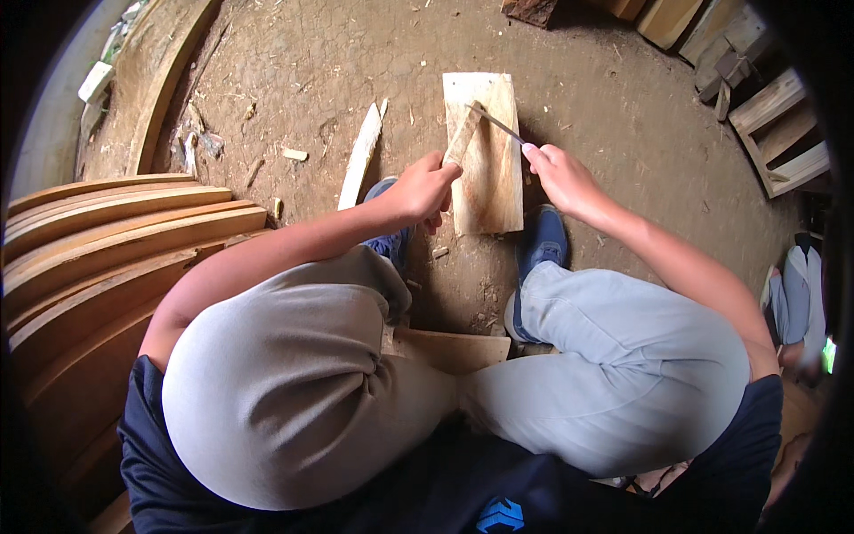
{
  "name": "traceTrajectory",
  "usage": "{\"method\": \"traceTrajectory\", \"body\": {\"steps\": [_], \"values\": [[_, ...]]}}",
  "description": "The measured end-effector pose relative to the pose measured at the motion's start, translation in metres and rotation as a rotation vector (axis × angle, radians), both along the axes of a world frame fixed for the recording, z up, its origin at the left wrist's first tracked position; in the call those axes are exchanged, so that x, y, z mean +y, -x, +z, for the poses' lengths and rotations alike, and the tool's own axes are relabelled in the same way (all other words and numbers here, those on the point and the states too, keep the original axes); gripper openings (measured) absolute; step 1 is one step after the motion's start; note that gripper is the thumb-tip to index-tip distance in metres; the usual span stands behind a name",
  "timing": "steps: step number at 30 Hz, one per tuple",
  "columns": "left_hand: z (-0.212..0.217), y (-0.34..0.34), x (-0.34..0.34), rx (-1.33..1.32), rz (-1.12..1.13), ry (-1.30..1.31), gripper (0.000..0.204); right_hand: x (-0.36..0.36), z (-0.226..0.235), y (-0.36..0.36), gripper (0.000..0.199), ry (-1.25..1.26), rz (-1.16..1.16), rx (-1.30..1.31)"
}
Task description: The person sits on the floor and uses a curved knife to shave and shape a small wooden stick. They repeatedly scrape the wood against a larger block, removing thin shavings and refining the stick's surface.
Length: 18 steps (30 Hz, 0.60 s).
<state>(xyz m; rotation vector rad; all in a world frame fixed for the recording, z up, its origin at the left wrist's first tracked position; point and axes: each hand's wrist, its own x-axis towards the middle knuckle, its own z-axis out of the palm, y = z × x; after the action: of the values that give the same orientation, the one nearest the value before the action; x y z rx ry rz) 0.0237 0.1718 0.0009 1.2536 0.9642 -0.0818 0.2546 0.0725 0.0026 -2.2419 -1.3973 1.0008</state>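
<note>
Head view: left grip [427, 189] was closed on a wood strip [462, 141], right grip [559, 175] on a knife [503, 127] crossing the strip's far end. Strip slanted over the board [495, 191]; floor [382, 58] stretched beyond the board's far edge.

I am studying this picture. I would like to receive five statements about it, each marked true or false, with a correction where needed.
1. The left hand holds a stick. True.
2. The blade is in the left hand. False: the right hand holds the blade.
3. The board is below the stick. True.
4. A sliver lies to the right of the board. False: the sliver lies to its left.
5. Planks are at the left of the picture. True.
</note>
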Motion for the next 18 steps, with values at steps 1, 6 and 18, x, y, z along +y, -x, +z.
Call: {"method": "traceTrajectory", "body": {"steps": [1,6,18], "values": [[0.0,-0.003,0.0,0.01,-0.021,-0.026,0.029,0.0,0.002,0.0,0.055,0.028,0.036,-0.05],[0.001,-0.012,-0.009,0.064,-0.055,-0.097,0.034,0.0,0.021,0.005,0.051,0.078,0.124,-0.237],[0.018,-0.021,-0.02,0.119,0.006,-0.097,0.037,0.022,0.039,0.016,0.047,0.075,0.338,-0.516]]}}
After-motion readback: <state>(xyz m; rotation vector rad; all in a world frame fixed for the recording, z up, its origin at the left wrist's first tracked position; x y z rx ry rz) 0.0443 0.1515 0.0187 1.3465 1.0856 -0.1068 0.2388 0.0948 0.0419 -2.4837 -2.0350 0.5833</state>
